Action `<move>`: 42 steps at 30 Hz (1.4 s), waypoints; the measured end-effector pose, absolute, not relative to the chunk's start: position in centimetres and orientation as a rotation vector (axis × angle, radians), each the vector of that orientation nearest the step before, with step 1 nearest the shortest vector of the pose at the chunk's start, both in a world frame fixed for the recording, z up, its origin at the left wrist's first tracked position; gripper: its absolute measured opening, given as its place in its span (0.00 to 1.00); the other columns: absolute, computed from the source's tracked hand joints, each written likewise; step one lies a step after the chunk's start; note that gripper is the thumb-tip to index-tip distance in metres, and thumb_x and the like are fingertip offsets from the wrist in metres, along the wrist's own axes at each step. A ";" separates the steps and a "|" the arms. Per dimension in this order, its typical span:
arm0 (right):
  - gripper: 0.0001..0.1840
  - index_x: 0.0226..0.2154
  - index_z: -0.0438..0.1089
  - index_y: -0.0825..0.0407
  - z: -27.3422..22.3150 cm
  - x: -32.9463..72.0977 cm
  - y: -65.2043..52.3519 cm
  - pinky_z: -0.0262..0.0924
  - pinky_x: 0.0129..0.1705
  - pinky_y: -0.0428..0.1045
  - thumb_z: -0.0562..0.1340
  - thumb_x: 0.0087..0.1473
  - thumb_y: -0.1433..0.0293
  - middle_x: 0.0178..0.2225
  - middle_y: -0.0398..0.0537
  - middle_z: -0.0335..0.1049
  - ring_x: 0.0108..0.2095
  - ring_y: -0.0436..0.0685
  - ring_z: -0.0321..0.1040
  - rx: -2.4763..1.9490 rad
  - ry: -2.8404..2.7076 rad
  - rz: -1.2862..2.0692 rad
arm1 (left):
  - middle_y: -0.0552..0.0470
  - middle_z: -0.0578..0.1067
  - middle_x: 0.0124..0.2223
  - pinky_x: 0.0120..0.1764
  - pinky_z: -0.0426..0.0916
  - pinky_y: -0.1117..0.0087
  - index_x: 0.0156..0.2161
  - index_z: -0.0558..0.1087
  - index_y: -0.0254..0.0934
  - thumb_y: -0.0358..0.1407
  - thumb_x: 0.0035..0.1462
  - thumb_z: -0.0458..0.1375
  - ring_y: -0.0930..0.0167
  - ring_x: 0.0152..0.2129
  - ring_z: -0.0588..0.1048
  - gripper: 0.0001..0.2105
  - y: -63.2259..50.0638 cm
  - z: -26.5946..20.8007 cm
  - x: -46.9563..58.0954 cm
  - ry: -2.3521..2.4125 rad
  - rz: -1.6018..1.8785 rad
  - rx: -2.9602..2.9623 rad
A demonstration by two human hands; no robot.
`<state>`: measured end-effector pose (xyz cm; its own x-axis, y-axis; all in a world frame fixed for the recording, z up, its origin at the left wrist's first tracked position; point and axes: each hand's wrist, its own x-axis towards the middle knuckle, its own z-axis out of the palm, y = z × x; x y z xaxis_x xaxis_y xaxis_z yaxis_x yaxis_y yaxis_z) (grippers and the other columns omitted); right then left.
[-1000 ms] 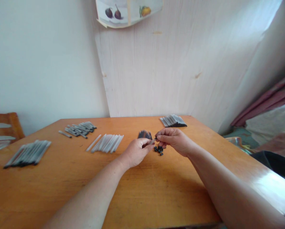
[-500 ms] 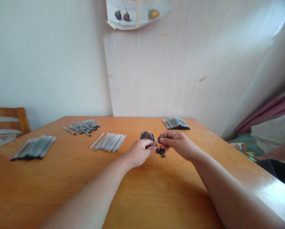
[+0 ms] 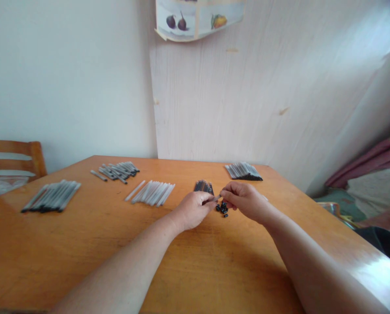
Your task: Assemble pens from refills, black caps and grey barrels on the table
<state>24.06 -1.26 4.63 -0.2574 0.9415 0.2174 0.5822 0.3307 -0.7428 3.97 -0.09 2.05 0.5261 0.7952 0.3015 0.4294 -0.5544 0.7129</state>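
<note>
My left hand (image 3: 194, 210) is closed around a thin, pale pen barrel (image 3: 217, 198), whose end pokes out to the right. At that end the thumb and fingers of my right hand (image 3: 249, 201) are pinched together; whatever they hold is hidden by the fingertips. Just below the fingers lies a little heap of small black plugs (image 3: 222, 209) on the table. Behind my left hand is a bundle of dark, thin pen refills (image 3: 203, 186), partly covered by the hand. Left of it several whitish, translucent barrels (image 3: 153, 193) lie side by side.
On the wooden table (image 3: 195, 279), pens with black ends form one pile (image 3: 52, 195) at the left and a looser pile (image 3: 118, 171) at the back left. Another stack (image 3: 243, 171) sits at the back right. A wooden chair (image 3: 15, 159) stands beyond the left edge.
The view has shifted slightly, so things appear a little to the right. Both hands stay together at the barrel; the dark bit seen at my right fingertips is now hidden.
</note>
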 end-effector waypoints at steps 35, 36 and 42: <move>0.23 0.20 0.59 0.51 3.9 23.8 -0.8 0.47 0.23 0.46 0.52 0.58 0.53 0.18 0.40 0.57 0.21 0.49 0.54 -1.354 -2.062 0.493 | 0.54 0.69 0.26 0.28 0.56 0.74 0.29 0.74 0.34 0.43 0.58 0.53 0.73 0.26 0.65 0.15 -0.2 2.1 4.0 0.964 0.867 2.288; 0.24 0.20 0.59 0.51 3.8 23.8 -0.7 0.46 0.23 0.46 0.51 0.58 0.52 0.18 0.40 0.56 0.21 0.49 0.53 -1.345 -2.079 0.501 | 0.54 0.69 0.26 0.28 0.56 0.74 0.28 0.73 0.34 0.42 0.58 0.53 0.73 0.26 0.65 0.15 -0.3 2.2 4.0 0.955 0.872 2.303; 0.29 0.21 0.61 0.51 3.6 24.0 -0.5 0.50 0.25 0.46 0.47 0.60 0.48 0.19 0.42 0.60 0.22 0.50 0.57 -1.314 -2.022 0.607 | 0.52 0.73 0.29 0.32 0.59 0.72 0.32 0.76 0.35 0.43 0.59 0.52 0.71 0.28 0.68 0.15 -0.4 2.3 4.0 0.955 0.862 2.241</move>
